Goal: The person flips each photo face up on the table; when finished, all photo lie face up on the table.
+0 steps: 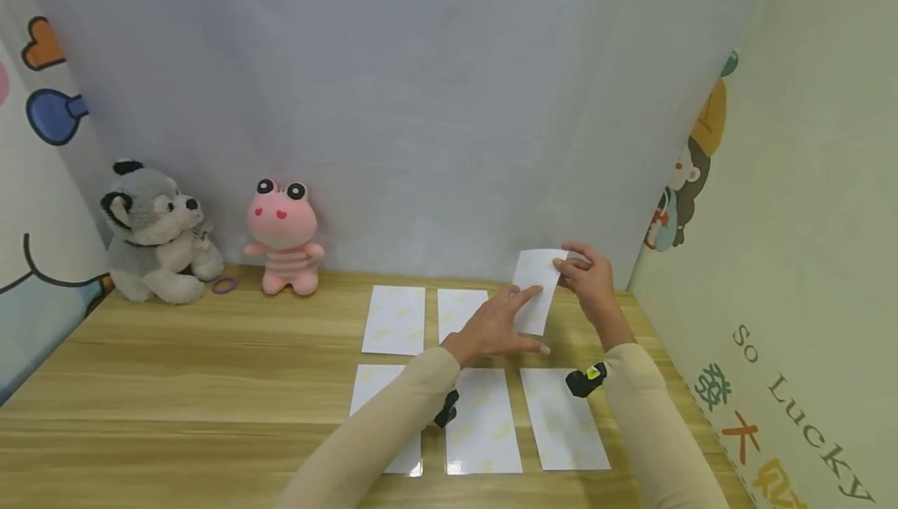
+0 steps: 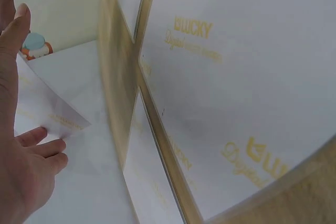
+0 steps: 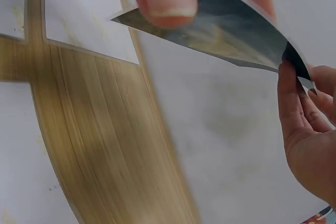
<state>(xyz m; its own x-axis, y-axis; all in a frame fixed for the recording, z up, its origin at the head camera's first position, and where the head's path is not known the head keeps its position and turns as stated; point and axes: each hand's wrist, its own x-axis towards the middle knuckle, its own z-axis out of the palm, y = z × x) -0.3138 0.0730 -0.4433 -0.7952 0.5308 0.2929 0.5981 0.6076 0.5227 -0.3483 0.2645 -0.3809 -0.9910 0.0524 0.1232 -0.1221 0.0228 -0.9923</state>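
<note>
My right hand point(image 1: 589, 279) pinches a photo print point(image 1: 540, 269) by its upper right corner, holding it raised near the back of the table. The print's white back with faint yellow lettering faces the head camera; a dark picture side point(image 3: 226, 24) shows in the right wrist view. Beside it, my left hand point(image 1: 491, 327) is spread, its index finger stretched across the white back and its thumb under the lower edge. Whether that finger touches the print I cannot tell. Similar white-backed prints point(image 1: 394, 322) lie beneath and around the hands, with "Lucky Digital" lettering in the left wrist view.
The prints are laid in two rows on the wooden table point(image 1: 210, 384); my left forearm covers part of the near left one. A grey plush dog point(image 1: 157, 236), a purple ring point(image 1: 224, 284) and a pink plush toy point(image 1: 284, 236) stand back left. Walls border the back and sides.
</note>
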